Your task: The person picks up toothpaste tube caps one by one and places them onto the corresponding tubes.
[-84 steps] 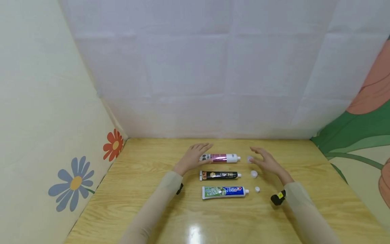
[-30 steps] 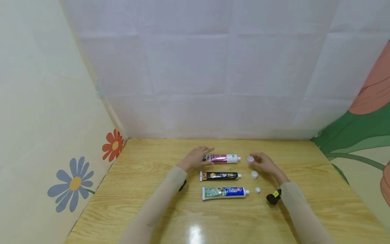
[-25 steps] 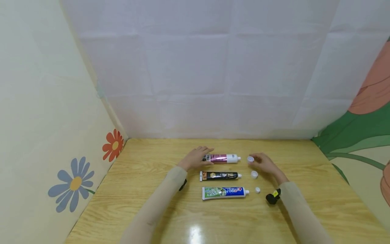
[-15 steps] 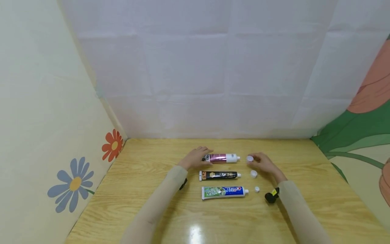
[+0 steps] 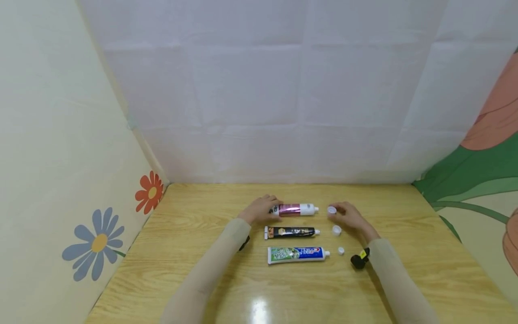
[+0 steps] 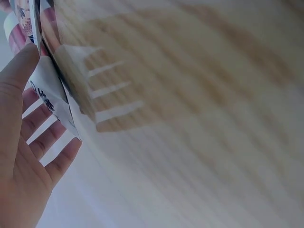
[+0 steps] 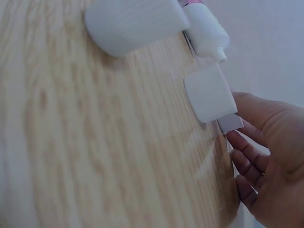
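Observation:
At the back of the row, a pink and white toothpaste tube (image 5: 289,209) lies flat with its bare nozzle to the right. My left hand (image 5: 259,210) grips its tail end, and in the left wrist view the thumb (image 6: 21,66) sits on one side with the fingers on the other. Just right of the nozzle, my right hand (image 5: 349,216) pinches a white cap (image 5: 331,210), its hollow side up. The right wrist view shows that cap (image 7: 231,122) partly hidden behind a nearer one.
Nearer the front lie a black toothpaste tube (image 5: 293,232) and a green and blue toothpaste tube (image 5: 297,254), both uncapped. A white cap (image 5: 337,230) and a smaller white cap (image 5: 341,250) stand off their nozzles. A white cloth (image 5: 259,112) hangs behind the wooden table (image 5: 194,202).
My right hand has come in around the far cap, its fingers drawn together. The left hand has shifted slightly right and closed on the tube's tail. Tubes and caps have stayed put.

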Demonstrator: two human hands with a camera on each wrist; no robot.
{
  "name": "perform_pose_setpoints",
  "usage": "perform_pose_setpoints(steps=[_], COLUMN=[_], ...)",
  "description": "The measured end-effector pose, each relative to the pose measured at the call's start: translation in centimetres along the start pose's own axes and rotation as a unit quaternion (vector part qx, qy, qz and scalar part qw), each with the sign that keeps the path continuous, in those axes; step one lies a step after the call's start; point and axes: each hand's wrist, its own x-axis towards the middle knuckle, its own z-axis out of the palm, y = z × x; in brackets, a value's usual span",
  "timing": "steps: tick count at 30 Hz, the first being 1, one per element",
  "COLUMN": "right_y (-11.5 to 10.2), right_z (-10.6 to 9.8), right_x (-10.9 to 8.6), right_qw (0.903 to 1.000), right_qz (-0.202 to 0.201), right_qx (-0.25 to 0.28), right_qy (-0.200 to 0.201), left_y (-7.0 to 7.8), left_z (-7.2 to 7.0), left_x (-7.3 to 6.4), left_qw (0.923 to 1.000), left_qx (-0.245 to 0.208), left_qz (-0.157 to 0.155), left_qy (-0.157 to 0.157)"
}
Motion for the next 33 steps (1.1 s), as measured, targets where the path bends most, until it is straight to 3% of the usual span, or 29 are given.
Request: perform_pose_setpoints(steps=[14,24,33], right_y=[-0.3,-0.5,-0.6], right_z=[-0.2,-0.1,-0.1], right_x=[0.0,0.0,0.4], right_qw=[0.9991,0.9941,0.9891], right_qz=[-0.017,-0.065,-0.091], right_qx=[-0.037,-0.085,-0.112], right_qy=[0.005,0.015,0.032], left_y=[0.3,0.6,0.9], left_z=[0.1,0.8,0.5], left_x=[0.5,1.2,1.5], left_qw=[0.9997,0.9978,0.9961], left_qx=[0.02,0.065,0.086], left_qz=[0.012,0.013,0.012], left_qy=[0.003,-0.002,-0.01])
